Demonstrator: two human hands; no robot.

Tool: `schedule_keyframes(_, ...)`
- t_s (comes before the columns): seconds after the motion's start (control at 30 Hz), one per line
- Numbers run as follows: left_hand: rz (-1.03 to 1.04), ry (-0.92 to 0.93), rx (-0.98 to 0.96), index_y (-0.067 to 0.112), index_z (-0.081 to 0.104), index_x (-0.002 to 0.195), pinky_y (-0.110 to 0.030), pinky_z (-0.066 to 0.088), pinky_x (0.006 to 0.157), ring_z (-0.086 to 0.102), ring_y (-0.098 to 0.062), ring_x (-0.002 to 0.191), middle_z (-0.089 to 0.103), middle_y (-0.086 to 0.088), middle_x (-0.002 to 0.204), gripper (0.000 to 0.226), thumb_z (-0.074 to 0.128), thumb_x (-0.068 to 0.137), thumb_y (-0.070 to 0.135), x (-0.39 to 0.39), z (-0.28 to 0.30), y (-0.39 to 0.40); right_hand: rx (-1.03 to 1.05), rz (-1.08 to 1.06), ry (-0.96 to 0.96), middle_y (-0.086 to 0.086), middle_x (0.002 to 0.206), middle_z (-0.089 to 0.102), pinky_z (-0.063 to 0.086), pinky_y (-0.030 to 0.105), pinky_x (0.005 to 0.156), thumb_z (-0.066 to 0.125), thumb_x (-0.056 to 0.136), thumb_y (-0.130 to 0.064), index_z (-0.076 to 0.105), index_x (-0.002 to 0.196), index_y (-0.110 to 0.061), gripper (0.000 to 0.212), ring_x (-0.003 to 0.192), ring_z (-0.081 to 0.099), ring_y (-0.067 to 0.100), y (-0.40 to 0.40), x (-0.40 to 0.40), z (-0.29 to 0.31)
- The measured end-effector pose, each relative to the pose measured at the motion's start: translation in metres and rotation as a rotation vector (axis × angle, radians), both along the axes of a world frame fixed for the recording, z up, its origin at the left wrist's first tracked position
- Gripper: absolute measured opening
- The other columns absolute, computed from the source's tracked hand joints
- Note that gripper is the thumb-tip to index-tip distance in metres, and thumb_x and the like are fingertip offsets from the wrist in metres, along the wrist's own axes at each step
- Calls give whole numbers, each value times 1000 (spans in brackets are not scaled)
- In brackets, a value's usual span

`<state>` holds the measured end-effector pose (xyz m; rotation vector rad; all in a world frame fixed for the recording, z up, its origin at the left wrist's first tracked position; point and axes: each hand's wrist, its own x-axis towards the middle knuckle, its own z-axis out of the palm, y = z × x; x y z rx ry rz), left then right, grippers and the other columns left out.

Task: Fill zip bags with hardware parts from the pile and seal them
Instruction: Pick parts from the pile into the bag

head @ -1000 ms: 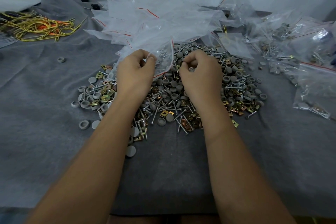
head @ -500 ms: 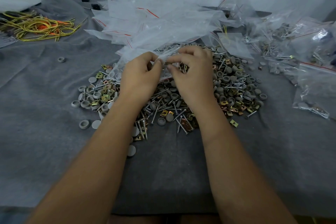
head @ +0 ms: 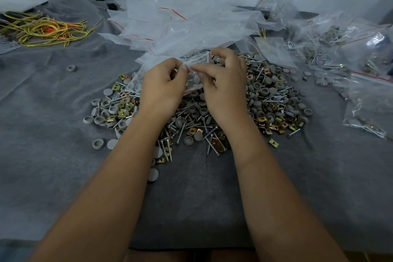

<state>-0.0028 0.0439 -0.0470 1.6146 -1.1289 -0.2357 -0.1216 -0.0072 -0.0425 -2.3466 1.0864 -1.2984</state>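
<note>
Over the middle of the grey cloth, above the pile of screws, caps and clips (head: pixel 212 112), a zip bag (head: pixel 170 59) is pinched at its mouth by the left hand (head: pixel 162 87) and the right hand (head: pixel 225 83), fingers curled, fingertips nearly meeting. Judged step: opening the mouth. The two lips should be parted evenly and held wide, clear of the empty bags (head: pixel 191 19) toward the far edge. Bag contents cannot be told.

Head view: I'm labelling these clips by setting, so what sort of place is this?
Probably a hand-packing bench: a hardware pile on grey cloth, empty zip bags, filled bags at right.
</note>
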Motion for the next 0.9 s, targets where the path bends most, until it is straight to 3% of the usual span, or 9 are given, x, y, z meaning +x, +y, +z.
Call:
schedule_keyframes(0.13, 18, 37, 32, 22, 66, 86, -52, 56, 57, 36, -5, 44, 44, 16, 44, 23, 50, 96, 35, -1, 1, 1, 37, -90, -131, 3, 111, 56, 47, 39, 88, 56, 92, -3, 76, 104, -19, 27, 108, 50, 23, -4, -6, 3)
schedule_keyframes(0.23, 30, 42, 12, 21, 67, 85, -39, 46, 51, 34, -3, 41, 43, 16, 43, 23, 51, 96, 34, -1, 2, 2, 119, -181, -136, 1, 109, 58, 49, 40, 87, 50, 92, 0, 73, 107, -20, 34, 108, 53, 22, -7, -11, 7)
schedule_keyframes(0.3, 34, 44, -3, 22, 67, 85, -30, 33, 49, 33, -3, 39, 42, 16, 42, 22, 51, 96, 32, -1, 2, 3, 159, -213, -102, 3, 111, 63, 49, 42, 89, 48, 93, -1, 72, 107, -19, 33, 107, 56, 24, -10, -14, 7)
schedule_keyframes(0.43, 49, 76, -16, 22, 65, 83, -19, 27, 40, 34, -3, 37, 40, 17, 39, 22, 50, 97, 29, 0, 3, 3, 185, -200, 5, 2, 111, 68, 47, 44, 94, 49, 93, -4, 73, 107, -20, 32, 109, 56, 27, -10, -16, 6)
schedule_keyframes(0.57, 88, 109, -43, 13, 66, 87, -11, 27, 37, 35, -4, 35, 38, 15, 37, 23, 50, 97, 25, 0, 4, 2, 124, -175, 347, -2, 134, 54, 28, 42, 104, 47, 96, -14, 55, 135, -28, 42, 126, 38, 25, -11, -13, 0)
schedule_keyframes(0.63, 90, 130, -56, 8, 66, 90, -11, 29, 35, 35, -4, 35, 38, 15, 37, 24, 50, 97, 24, 0, 4, 2, 103, -161, 468, 0, 137, 45, 21, 42, 106, 46, 95, -19, 46, 142, -27, 48, 129, 32, 25, -10, -13, -5)
schedule_keyframes(0.9, 89, 103, -49, 7, 67, 91, -11, 29, 38, 38, -3, 36, 40, 14, 37, 25, 50, 98, 23, -1, 5, 3, 100, -186, 434, -1, 125, 50, 25, 40, 104, 50, 95, -22, 60, 124, -27, 31, 124, 35, 24, -13, -14, -6)
